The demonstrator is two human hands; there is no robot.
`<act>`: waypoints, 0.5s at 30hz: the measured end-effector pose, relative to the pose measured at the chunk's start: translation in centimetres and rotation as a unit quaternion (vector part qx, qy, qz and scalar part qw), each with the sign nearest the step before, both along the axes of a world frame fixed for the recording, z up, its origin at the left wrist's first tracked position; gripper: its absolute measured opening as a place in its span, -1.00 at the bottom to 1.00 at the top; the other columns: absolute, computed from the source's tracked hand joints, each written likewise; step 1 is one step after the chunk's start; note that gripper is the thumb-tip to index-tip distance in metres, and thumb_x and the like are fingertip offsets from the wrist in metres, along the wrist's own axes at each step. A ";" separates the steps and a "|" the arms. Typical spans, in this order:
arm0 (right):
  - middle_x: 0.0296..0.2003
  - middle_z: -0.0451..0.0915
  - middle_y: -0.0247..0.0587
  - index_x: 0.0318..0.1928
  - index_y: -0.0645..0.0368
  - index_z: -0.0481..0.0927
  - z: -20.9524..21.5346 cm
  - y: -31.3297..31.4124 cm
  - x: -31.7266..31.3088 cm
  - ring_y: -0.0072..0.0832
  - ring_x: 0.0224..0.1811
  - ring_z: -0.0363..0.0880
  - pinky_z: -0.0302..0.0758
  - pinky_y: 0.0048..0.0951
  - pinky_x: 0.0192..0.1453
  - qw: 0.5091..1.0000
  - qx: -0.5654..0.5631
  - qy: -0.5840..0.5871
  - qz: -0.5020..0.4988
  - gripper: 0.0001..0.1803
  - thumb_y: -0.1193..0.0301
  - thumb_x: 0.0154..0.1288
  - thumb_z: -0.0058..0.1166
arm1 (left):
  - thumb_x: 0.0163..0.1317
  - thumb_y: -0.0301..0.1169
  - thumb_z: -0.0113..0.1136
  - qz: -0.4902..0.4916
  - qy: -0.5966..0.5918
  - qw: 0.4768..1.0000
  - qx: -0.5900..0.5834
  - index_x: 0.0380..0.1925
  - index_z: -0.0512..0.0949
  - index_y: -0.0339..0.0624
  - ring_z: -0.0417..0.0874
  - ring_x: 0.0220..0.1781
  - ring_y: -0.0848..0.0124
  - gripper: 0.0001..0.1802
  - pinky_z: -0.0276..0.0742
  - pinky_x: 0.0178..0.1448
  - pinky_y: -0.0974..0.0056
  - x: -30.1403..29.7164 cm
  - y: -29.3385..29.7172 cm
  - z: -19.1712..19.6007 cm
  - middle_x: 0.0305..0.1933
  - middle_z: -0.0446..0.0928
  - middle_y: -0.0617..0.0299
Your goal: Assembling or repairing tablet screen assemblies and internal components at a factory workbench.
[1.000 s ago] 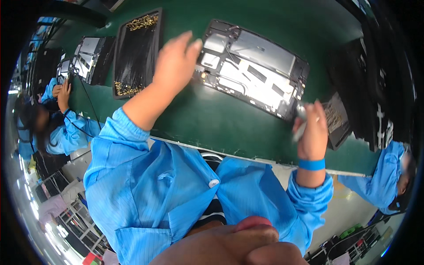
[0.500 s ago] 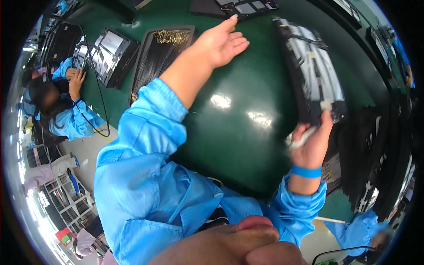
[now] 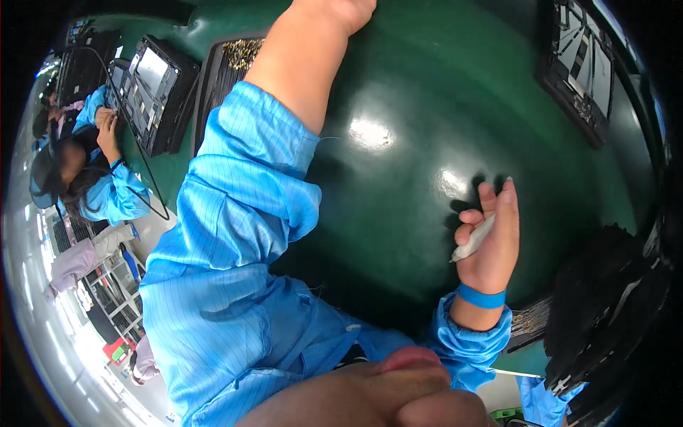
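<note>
My left arm stretches to the far edge of the view. Only the wrist and part of my left hand (image 3: 347, 10) show there, and the fingers are cut off. Above the green table my right hand (image 3: 498, 245) has its thumb and forefinger stretched out, with the other fingers curled round a small white wad (image 3: 472, 240), perhaps cloth. At the far right lies a stack of black flat frames (image 3: 580, 67) with silver panels and dark strips, apart from my right hand.
Left of my arm is a black tray (image 3: 206, 85) of dark strips with gold ends. Beyond it stands another frame stack (image 3: 153, 92), near a co-worker (image 3: 92, 164) in blue and a hanging black cable (image 3: 153, 174). Dark strips (image 3: 594, 299) pile up at the near right.
My right hand has let go of the frame stack, which now lies farther off at the right. My left hand has reached farther away, mostly out of view.
</note>
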State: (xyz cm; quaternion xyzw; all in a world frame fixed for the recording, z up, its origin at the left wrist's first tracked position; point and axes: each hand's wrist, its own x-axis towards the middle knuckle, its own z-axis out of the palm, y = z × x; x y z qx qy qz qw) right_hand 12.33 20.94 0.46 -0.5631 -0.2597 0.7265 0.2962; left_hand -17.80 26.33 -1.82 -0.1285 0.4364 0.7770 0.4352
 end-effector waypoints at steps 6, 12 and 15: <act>-0.22 0.41 -0.03 0.04 0.25 0.14 -0.7 -0.7 -0.1 -0.58 -0.58 0.42 0.32 -0.64 -0.71 0.999 0.033 0.023 -0.010 -0.50 0.27 0.16 -0.09 | 0.03 -0.37 0.03 -0.020 0.191 0.981 -0.024 -0.51 0.40 -0.21 0.30 -0.69 0.46 -0.86 0.25 -0.56 0.42 3.1 -1.9 2.7 -0.62 0.40 0.25; -0.20 0.43 -0.10 0.07 0.25 0.14 1.7 -3.3 3.6 -0.63 -0.54 0.40 0.30 -0.67 -0.67 0.976 0.161 -0.095 -0.110 -0.50 0.24 0.19 -0.15 | 0.05 -0.38 -0.03 -0.232 0.168 0.956 0.064 -0.30 0.43 -0.32 0.49 -0.26 0.37 -0.75 0.37 -0.10 0.32 5.0 -13.9 7.8 -0.29 0.48 0.14; -0.17 0.43 -0.15 0.09 0.24 0.13 2.8 -4.5 6.2 -0.69 -0.54 0.36 0.27 -0.70 -0.61 0.948 0.235 -0.176 -0.124 -0.50 0.21 0.22 -0.22 | 0.04 -0.40 0.00 -0.405 0.159 0.899 0.053 -0.26 0.42 -0.39 0.50 -0.23 0.37 -0.70 0.37 -0.06 0.34 6.4 -19.2 7.7 -0.25 0.48 0.11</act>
